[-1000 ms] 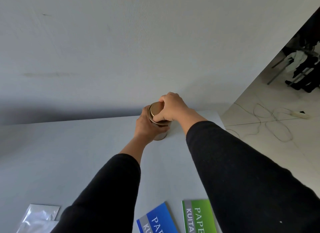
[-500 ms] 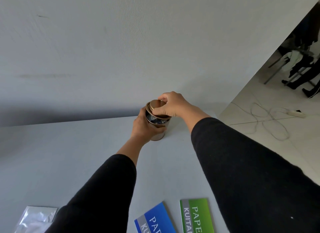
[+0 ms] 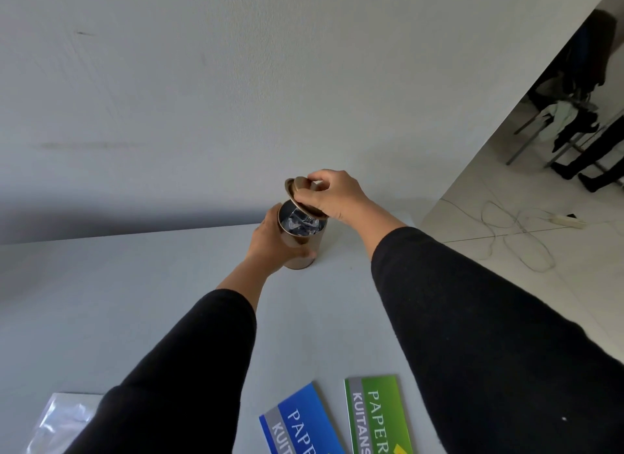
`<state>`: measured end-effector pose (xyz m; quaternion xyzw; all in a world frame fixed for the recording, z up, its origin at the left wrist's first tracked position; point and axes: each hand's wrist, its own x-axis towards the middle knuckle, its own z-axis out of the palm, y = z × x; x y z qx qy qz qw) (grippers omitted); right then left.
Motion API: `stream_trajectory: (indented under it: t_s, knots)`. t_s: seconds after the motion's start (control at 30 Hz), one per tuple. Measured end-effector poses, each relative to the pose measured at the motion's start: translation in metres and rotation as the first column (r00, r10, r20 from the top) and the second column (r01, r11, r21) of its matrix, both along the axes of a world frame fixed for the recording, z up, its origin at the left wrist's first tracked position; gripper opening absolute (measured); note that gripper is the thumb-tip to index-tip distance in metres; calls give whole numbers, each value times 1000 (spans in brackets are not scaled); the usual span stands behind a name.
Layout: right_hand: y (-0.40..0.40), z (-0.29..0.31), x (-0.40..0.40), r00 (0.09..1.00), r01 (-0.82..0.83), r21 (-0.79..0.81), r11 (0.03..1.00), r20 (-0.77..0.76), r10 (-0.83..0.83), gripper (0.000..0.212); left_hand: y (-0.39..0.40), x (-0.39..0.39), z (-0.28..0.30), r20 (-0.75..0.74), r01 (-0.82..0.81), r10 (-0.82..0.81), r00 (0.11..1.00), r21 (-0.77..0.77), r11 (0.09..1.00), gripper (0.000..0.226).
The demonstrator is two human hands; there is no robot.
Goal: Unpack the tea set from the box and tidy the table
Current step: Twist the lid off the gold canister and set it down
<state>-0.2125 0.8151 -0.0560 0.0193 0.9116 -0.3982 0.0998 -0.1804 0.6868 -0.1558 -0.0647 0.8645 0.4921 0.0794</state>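
A bronze tea canister (image 3: pixel 305 247) stands upright near the far right corner of the white table (image 3: pixel 135 301). My left hand (image 3: pixel 275 242) wraps around its body from the left. My right hand (image 3: pixel 332 196) holds the canister's round lid (image 3: pixel 299 193) tilted just above the open mouth, still near the right rim. Inside the canister I see crumpled clear plastic (image 3: pixel 300 224). No box or other tea pieces are in view.
A blue booklet (image 3: pixel 300 423) and a green booklet (image 3: pixel 378 416) lie at the near edge. A clear plastic bag (image 3: pixel 64 420) lies at the near left. The wall stands right behind the table. Cables (image 3: pixel 520 230) trail on the floor to the right.
The lid sat closed on the canister a second ago. My right hand has lifted and tilted it off, exposing the plastic inside. My left hand has kept its hold on the canister.
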Motion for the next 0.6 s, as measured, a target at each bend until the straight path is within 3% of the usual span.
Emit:
stream_trajectory:
  t_s: [0.07,0.13,0.27,0.4,0.6]
  knots:
    - [3,0,8,1000,-13,40,999,-23,14,55,-7,7,1,38,18,-16,999,-62,998,118]
    - [7,0,17,999,-21,76,997,-40,24,58,-15,16,2,42,30,-25,999,-123,992,114]
    - [10,3,42,995,5,167,986,-101,12,74,-30,38,10,-47,-19,8,999,-240,971,79]
    - [9,-1,80,985,70,156,985,-168,-44,75,-28,61,25,-74,-125,115,991,-146,981,32]
    - [3,-52,137,988,136,151,979,-99,-122,83,-17,89,12,47,-158,152,987,186,970,51]
